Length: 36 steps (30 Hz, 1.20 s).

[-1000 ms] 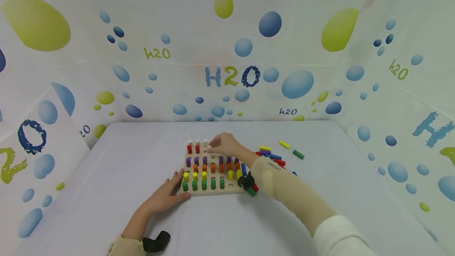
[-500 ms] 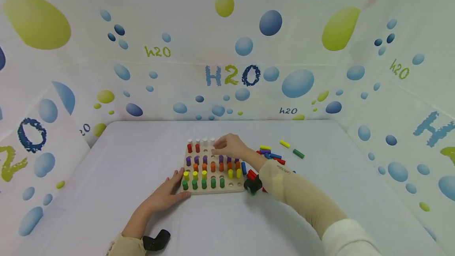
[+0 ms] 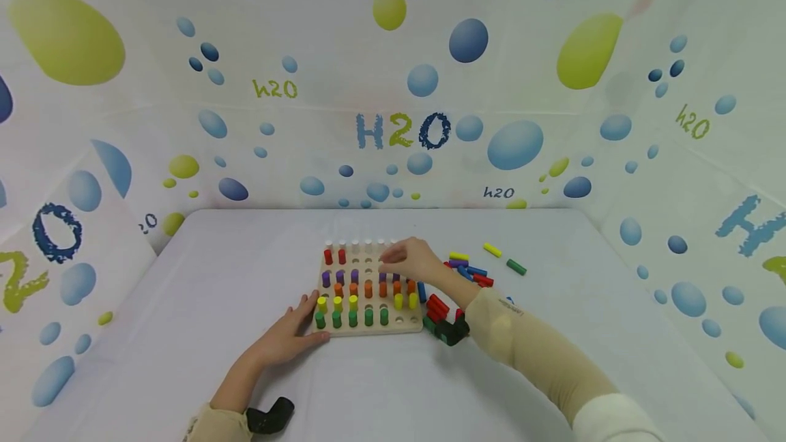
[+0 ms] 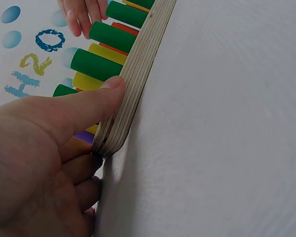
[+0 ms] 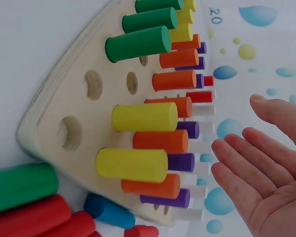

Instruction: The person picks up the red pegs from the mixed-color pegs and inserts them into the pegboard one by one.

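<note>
Bright pegs (image 3: pixel 353 320) on a pale board (image 3: pixel 376 331)
Rows: green near, then yellow, orange, purple, red, white far; white backdrop (image 3: pixel 331 53), spotted blue and lime.

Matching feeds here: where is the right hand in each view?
Head: right hand right of centre, over the pegboard.
Left wrist: right hand at the top edge, left of centre, only fingers showing.
Right wrist: right hand at the lower right.
Shared landmark: green pegs standing in the pegboard.
</note>
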### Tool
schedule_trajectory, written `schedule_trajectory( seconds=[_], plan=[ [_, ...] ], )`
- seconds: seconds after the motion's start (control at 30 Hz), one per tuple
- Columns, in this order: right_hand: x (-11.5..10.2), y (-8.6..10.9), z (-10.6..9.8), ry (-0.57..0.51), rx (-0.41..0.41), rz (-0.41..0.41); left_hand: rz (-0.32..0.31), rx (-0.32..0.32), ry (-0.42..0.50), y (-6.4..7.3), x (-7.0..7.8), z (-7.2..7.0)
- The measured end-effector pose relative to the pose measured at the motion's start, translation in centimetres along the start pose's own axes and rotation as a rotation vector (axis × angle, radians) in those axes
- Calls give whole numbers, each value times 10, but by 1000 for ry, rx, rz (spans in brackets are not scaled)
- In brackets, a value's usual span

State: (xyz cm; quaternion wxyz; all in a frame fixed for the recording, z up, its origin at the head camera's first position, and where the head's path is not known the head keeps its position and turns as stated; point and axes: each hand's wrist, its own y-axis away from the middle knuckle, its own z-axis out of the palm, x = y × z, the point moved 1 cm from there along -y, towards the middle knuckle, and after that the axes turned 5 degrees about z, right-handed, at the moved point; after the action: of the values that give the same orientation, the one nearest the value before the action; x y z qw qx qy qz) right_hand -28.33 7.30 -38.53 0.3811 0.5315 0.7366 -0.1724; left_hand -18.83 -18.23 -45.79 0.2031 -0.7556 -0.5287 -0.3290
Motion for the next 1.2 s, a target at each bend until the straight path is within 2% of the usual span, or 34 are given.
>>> schedule_trajectory(
  seconds=[0.47,0.87,1.2],
  plan=[
    [24,26,-11,-96,61,26,-9,-4,3,2,2,0],
    [41,37,-18,-122,119,36,-1,-9,3,1,2,-1],
    [52,45,-22,-144,152,91,6,-11,5,1,2,-1]
  ],
)
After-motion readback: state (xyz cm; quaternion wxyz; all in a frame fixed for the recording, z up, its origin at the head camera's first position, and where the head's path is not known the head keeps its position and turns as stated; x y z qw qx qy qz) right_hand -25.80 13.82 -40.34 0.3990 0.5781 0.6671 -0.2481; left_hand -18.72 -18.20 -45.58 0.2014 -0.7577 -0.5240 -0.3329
